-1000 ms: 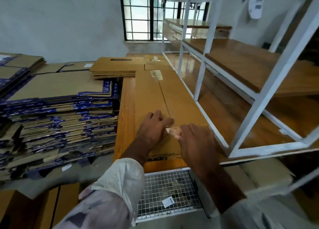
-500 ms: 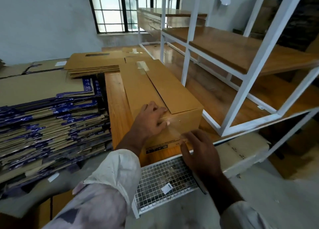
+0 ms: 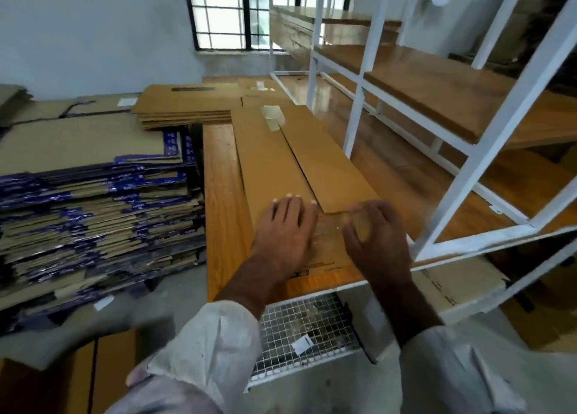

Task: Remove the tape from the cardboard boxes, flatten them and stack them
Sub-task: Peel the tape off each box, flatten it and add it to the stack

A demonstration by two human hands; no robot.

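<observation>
A long brown cardboard box [image 3: 274, 163] lies lengthwise on the wooden table [image 3: 221, 195]. The seam between its top flaps runs away from me. My left hand [image 3: 287, 229] presses flat on the left flap at the near end, fingers straight. My right hand [image 3: 377, 238] is curled at the near right corner and grips a strip of clear tape [image 3: 329, 226]. The strip stretches across the near edge between both hands. Another piece of clear tape [image 3: 271, 117] sticks over the seam at the far end.
Flattened brown boxes [image 3: 184, 107] are stacked at the table's far end. A tall pile of flattened blue-printed cartons [image 3: 93, 201] fills the left. A white metal rack [image 3: 352, 113] with wooden shelves stands close on the right. A wire mesh basket [image 3: 299, 335] sits below the table's edge.
My right hand has come up from the box's near face to its top edge, with the clear tape in its grip. My left hand has stayed on the left flap.
</observation>
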